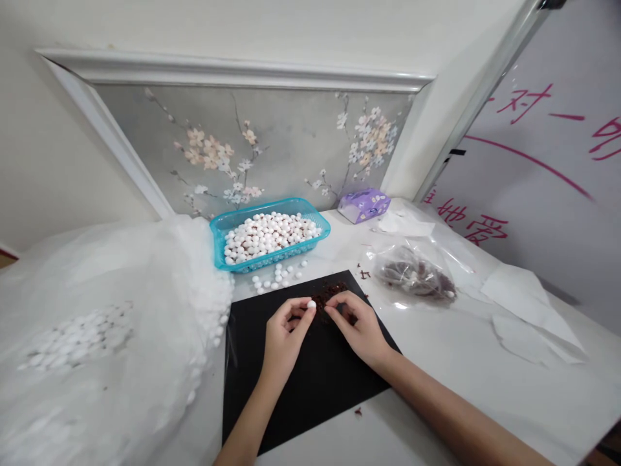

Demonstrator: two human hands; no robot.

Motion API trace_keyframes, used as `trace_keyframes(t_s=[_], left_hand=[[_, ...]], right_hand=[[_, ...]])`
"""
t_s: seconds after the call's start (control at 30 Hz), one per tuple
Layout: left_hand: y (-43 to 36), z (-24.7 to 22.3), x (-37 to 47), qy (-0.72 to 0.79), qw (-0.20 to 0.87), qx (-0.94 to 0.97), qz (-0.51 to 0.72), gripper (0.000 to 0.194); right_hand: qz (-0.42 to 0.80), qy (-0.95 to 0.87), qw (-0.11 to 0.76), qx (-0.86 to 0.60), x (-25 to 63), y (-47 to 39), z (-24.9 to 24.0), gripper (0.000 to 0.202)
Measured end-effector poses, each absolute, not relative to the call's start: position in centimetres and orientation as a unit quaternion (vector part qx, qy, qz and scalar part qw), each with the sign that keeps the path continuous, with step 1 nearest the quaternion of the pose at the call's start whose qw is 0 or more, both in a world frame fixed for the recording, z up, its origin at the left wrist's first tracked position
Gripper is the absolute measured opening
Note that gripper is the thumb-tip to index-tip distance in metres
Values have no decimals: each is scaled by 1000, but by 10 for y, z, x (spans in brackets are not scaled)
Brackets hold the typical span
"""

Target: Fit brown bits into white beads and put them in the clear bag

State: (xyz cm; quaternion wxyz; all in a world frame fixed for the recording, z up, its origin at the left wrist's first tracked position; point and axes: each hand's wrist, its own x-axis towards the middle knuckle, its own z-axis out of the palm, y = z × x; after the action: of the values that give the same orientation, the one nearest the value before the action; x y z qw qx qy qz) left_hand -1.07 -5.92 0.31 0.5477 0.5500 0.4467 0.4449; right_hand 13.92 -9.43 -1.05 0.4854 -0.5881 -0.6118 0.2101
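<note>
Between the thumb and forefinger of my left hand [287, 330] is a small white ball [311, 304]. My right hand [358, 323] is closed in a pinch just to the right of the ball, apart from it; whatever its fingertips hold is too small to make out. Both hands are over a black mat [310, 395]. A pile of small dark brown pieces [334, 288] lies on the mat's far part, behind and between the hands.
Beyond the mat stands a blue basket [272, 262] full of white balls, with several loose balls [276, 278] before it. A large clear bag of balls [97, 388] fills the left. To the right are a bag of brown pieces [412, 272], a purple tissue pack [363, 206] and white paper [533, 317].
</note>
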Motion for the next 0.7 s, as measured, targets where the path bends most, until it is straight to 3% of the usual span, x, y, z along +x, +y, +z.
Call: trace_keyframes(t_s=[0.17, 0.33, 0.7], left_hand=[[-72, 12, 1, 426, 677, 408, 440, 34], [-86, 9, 12, 369, 780, 340, 374, 21], [-80, 8, 10, 363, 803, 320, 349, 17]], right_hand=[[169, -602, 535, -569, 138, -99, -10, 7], [117, -593, 571, -556, 138, -105, -9, 8], [134, -619, 548, -546, 138, -107, -9, 8]])
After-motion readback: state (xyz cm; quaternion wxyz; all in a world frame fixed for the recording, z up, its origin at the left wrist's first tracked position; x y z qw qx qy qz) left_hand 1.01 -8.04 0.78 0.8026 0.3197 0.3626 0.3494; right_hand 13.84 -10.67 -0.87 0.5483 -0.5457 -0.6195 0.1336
